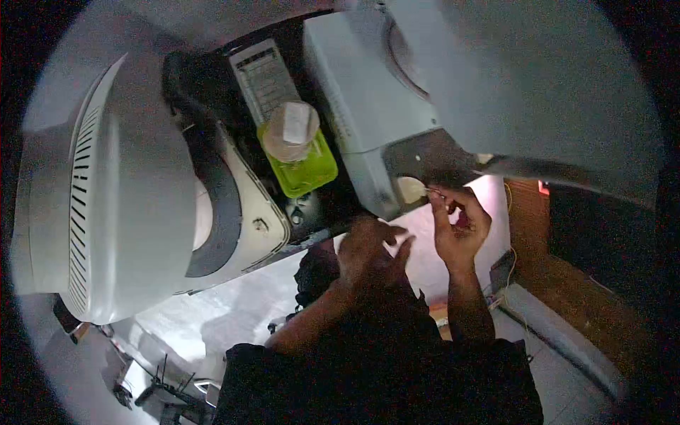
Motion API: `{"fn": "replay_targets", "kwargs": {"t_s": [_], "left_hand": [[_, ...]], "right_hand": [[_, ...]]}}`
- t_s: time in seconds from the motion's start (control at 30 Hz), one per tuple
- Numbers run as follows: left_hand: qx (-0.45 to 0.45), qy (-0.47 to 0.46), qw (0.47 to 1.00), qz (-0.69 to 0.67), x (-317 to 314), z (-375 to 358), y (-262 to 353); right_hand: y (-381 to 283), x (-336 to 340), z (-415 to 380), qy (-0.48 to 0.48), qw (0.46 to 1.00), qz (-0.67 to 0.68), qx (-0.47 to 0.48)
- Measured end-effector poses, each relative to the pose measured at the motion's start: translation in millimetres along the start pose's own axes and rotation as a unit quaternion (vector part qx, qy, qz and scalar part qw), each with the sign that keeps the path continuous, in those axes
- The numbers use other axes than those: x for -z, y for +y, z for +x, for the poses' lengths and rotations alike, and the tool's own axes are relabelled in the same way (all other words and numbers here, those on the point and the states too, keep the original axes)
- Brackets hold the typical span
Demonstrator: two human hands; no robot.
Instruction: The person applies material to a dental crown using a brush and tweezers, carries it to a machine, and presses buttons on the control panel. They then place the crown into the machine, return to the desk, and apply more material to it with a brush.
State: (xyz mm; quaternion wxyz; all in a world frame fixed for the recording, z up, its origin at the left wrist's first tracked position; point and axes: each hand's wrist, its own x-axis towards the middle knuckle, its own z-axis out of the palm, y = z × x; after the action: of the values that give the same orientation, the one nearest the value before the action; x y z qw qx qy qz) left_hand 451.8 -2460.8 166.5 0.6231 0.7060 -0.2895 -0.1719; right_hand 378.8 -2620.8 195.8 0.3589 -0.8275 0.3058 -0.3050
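My right hand point(462, 225) is at the front corner of a grey-white machine point(361, 92), thumb and forefinger pinched beside a round cream-coloured part point(411, 190). Something small and thin shows at its fingertips, too small to name. Lower and to the left, my left hand point(370, 249) hangs in front of the machine with its fingers apart, slightly blurred, holding nothing. Left of the machine, a green tray point(303, 173) carries a round brownish item point(287, 150) with a pale block point(296, 122) on top.
A large rounded grey machine point(142, 184) with vent slots fills the left side. A labelled white sheet or box point(265, 78) lies behind the tray. Cables and a grey ledge point(559, 340) are at the lower right, and black stands point(170, 386) at the lower left.
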Motion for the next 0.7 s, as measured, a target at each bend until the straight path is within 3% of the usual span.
{"fn": "replay_targets", "kwargs": {"t_s": [0.07,0.2,0.3,0.7], "left_hand": [[-0.030,0.050,0.994,0.089,7.0,22.8,14.8],[-0.043,0.027,0.996,0.077,15.6,45.1,10.5],[-0.108,0.024,0.987,0.113,16.4,63.0,7.7],[-0.066,-0.016,0.991,0.118,6.0,62.4,-10.8]], "right_hand": [[-1.8,-0.2,2.2,-0.004,1.000,-0.010,0.009],[-4.6,-3.8,0.7,0.004,1.000,0.015,0.013],[-10.3,-8.5,1.3,-0.003,1.000,0.006,-0.011],[-13.4,-7.2,2.5,-0.035,0.997,-0.059,0.020]]}}
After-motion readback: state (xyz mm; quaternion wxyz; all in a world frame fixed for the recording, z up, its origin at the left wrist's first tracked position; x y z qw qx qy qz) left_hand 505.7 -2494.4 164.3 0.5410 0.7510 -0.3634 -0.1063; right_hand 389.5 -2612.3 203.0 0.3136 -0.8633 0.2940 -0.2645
